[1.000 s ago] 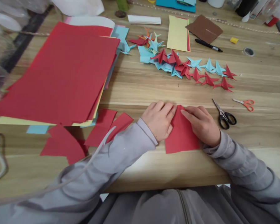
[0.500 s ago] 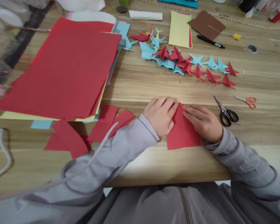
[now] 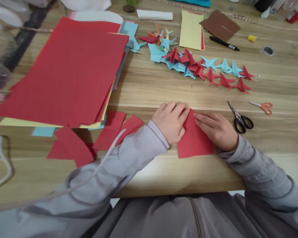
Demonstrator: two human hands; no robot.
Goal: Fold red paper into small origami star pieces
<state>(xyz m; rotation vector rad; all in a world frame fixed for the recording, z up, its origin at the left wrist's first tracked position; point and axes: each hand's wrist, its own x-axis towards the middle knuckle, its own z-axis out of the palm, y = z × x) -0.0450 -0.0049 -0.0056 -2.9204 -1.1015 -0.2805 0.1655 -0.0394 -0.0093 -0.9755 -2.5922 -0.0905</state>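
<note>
Paper of plain red point(image 3: 194, 145), thin and flat, lies in the head view on the pale wood-grain tabletop point(image 3: 164, 96), close to its near edge and between our hands. Its far end narrows to a corner, while its near edge spreads wide and lies uncovered. Our left hand point(image 3: 167, 122) covers the left side, its fingers bent and held together, their tips down by that far corner. Our right hand point(image 3: 220, 130) lies over the right side, fingers nearly straight and close together, tips just across from the left ones. Neither hand is clenched, and both touch the sheet; whether either pinches an edge we cannot tell. From the narrowed end and the closely set fingertips, we judge that a fold is being lined up or pressed there, so the sheet's shape depends on both hands keeping steady. To the right lie black-handled metal scissors point(image 3: 239, 117) and small orange-handled scissors point(image 3: 261, 105), both untouched. Beyond our hands runs a double row of pointed red and light-blue folded paper figures point(image 3: 223, 81). On the left sits a stack of large red sheets point(image 3: 67, 72), with loose cut red pieces point(image 3: 109, 132) just below it.
</note>
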